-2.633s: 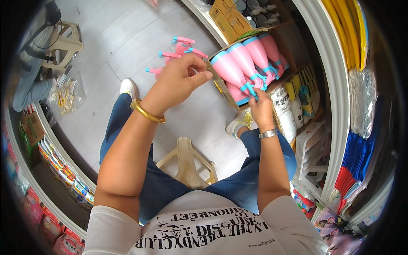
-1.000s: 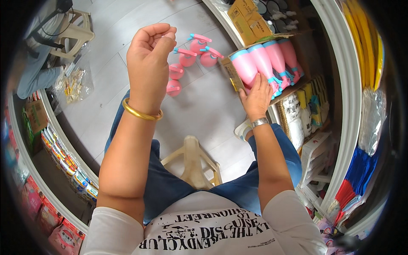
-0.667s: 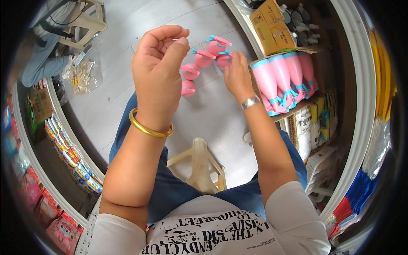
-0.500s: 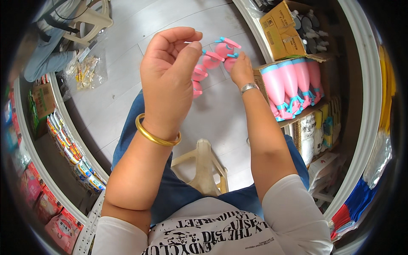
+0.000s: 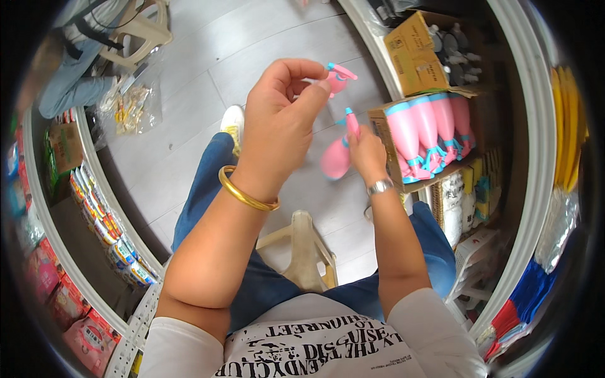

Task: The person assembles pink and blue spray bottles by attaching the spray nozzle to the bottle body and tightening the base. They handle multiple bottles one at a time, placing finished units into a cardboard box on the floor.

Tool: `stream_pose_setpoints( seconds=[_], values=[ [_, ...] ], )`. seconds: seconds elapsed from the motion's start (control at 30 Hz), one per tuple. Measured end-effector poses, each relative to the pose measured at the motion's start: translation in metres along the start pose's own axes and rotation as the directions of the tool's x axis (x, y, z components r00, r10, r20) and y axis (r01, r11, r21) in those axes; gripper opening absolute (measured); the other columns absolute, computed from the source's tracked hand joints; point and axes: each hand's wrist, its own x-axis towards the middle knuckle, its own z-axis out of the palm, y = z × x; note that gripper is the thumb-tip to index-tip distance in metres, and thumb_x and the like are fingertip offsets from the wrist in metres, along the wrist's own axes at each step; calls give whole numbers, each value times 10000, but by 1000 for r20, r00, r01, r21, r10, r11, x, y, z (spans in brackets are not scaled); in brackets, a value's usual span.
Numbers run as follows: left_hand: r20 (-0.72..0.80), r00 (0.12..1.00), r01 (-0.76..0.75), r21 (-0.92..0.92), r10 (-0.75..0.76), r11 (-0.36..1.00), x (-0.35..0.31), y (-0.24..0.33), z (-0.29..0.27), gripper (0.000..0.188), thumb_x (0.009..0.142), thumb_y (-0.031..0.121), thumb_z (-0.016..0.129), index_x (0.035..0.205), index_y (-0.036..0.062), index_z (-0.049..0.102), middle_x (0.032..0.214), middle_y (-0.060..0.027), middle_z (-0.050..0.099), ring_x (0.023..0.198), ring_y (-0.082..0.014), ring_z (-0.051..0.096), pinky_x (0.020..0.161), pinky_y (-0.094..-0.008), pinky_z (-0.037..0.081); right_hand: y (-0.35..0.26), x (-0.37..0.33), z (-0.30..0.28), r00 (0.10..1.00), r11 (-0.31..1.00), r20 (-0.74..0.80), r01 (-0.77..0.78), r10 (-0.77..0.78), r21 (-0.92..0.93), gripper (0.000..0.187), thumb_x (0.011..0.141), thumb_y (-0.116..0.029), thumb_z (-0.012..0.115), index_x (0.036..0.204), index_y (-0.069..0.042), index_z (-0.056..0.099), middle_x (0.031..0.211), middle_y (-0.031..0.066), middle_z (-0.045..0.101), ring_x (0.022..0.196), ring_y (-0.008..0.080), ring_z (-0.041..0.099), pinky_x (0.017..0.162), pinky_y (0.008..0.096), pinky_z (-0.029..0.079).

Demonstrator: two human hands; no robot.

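My left hand (image 5: 285, 116) is raised with thumb and fingers curled together. A pink spray bottle (image 5: 338, 83) with a pink and blue trigger head shows just past its fingertips and appears gripped there; anything behind the palm is hidden. My right hand (image 5: 368, 151), slightly blurred, is closed around the neck of another pink spray bottle (image 5: 336, 159). This one hangs tilted down to the left, its blue-tipped nozzle pointing up. Beside the right hand, an open cardboard carton (image 5: 382, 129) holds several pink spray bottles (image 5: 404, 126) standing upside down, blue bases up.
A second carton (image 5: 413, 57) of grey and white bottles sits behind on the right shelf. Packets (image 5: 104, 220) line the left shelf. A cream stool (image 5: 301, 246) is between my legs. At upper left, another person's leg (image 5: 72, 88) is near a clear bag (image 5: 135, 110).
My left hand has moved right and slightly down, and fewer bottles show beside it. My right hand has drawn back toward me with a spray bottle, now apart from the others.
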Motion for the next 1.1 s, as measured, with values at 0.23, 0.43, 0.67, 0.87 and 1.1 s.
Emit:
stream_pose_setpoints(
  seconds=[0.23,0.43,0.67,0.87,1.1],
  values=[
    [505,843,-427,422,184,799,-10,-40,11,282,877,163,722,1111,33,633,937,-42,665,828,-123,601,745,-269,488,-16,-88,-128,966,743,33,175,-257,646,208,922,-218,677,940,-11,690,766,74,673,697,141,612,624,309,479],
    [562,809,-49,353,-170,934,-20,-35,35,179,965,160,638,1085,28,648,933,-19,661,826,-88,601,684,-239,495,11,-100,-132,972,420,-26,126,-235,899,170,976,-141,624,1072,-10,674,870,0,678,748,72,583,687,234,493],
    [171,953,242,76,-251,967,-5,-29,44,237,1028,196,522,1077,-15,618,862,-65,670,681,-127,618,649,-270,534,36,-91,-144,989,283,69,-30,-130,959,330,1009,-169,571,1277,23,568,1104,74,656,1013,128,609,918,278,487],
    [77,975,216,-99,-209,971,7,-40,35,251,1019,213,547,1085,-24,597,931,-94,691,678,-130,643,652,-256,528,46,-99,-166,899,535,255,-27,-356,844,720,812,-213,779,1405,15,442,1298,117,560,1187,185,539,1022,324,429],
    [160,976,174,-151,-149,973,7,-35,46,273,1031,242,522,1090,-13,599,916,-100,685,716,-152,637,686,-292,524,49,-99,-163,915,590,213,32,-341,807,954,628,-174,860,1449,-10,401,1308,95,539,1208,194,515,1038,340,416]
  ],
)
